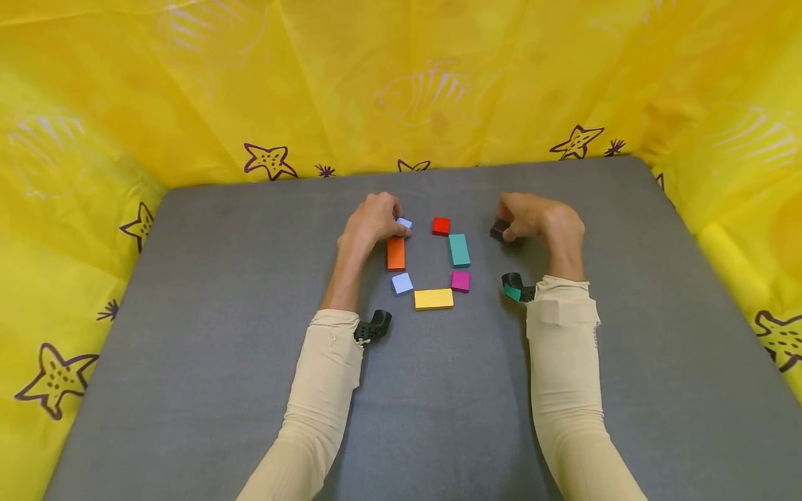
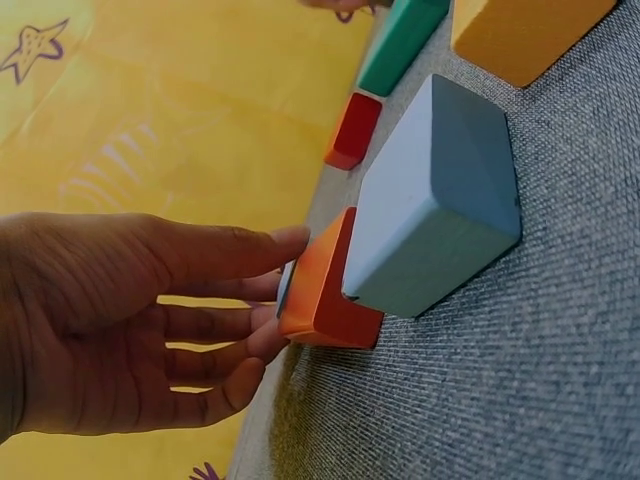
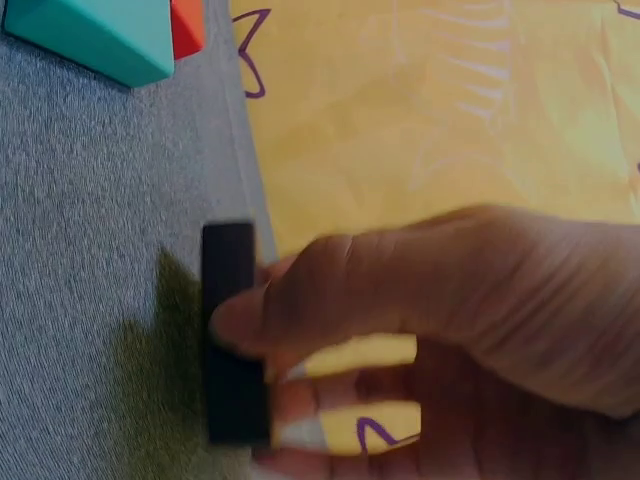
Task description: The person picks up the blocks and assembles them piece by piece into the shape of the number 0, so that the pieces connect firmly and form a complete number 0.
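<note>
At the far left corner of a ring of blocks, my left hand [image 1: 374, 217] pinches a small light blue block [image 1: 404, 223] between thumb and fingers. It sits just beyond an orange block [image 1: 396, 255]; in the left wrist view the orange block hides most of it. To the right of the ring, my right hand [image 1: 532, 214] grips a black block [image 3: 230, 400], its thumb across the near face. The block looks blurred and casts a shadow on the cloth beside it. Closest to it in the ring are a red block [image 1: 441, 226] and a teal block [image 1: 459, 250].
Along the ring's near side lie another light blue block [image 1: 402, 284], a yellow block [image 1: 434, 299] and a magenta block [image 1: 460, 281]. A grey cloth [image 1: 219, 313] covers the table. Yellow patterned fabric [image 1: 351, 83] rises at the back and sides.
</note>
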A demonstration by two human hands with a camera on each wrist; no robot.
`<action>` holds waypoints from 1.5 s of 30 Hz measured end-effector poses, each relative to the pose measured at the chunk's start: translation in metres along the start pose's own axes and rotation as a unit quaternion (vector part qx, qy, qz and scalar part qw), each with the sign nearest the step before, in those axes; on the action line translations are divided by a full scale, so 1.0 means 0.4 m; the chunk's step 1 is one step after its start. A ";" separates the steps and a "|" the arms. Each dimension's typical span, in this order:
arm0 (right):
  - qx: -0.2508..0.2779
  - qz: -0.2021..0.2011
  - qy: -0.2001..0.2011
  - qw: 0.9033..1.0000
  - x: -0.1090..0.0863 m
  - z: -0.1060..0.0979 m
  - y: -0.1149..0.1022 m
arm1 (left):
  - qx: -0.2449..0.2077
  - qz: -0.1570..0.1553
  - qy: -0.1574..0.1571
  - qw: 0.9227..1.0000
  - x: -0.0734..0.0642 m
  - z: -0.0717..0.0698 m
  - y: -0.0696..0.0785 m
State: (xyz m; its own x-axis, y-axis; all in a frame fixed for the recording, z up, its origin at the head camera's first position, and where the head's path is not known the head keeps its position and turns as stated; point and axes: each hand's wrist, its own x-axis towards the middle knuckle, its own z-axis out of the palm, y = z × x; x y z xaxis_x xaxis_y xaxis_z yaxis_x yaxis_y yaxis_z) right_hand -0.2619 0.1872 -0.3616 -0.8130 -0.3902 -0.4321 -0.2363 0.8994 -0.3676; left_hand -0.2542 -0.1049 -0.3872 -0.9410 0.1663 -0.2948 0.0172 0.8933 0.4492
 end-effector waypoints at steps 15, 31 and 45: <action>-0.061 -0.156 0.049 0.985 0.134 -0.016 -0.128 | 0.010 0.009 0.000 1.000 0.006 0.006 -0.008; -0.116 -0.182 -0.022 0.976 0.261 0.019 -0.230 | 0.002 0.013 0.002 1.000 0.010 0.009 -0.008; -0.125 -0.165 -0.029 0.978 0.266 0.035 -0.239 | 0.009 0.008 -0.001 1.000 0.016 0.012 -0.014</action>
State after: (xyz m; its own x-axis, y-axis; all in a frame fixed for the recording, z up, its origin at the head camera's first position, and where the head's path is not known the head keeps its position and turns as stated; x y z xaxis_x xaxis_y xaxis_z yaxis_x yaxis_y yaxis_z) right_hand -0.3183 0.0569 -0.3841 -0.6414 -0.6709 -0.3723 -0.6088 0.7403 -0.2851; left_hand -0.2586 -0.1066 -0.3957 -0.9395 0.1820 -0.2902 0.0382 0.8975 0.4393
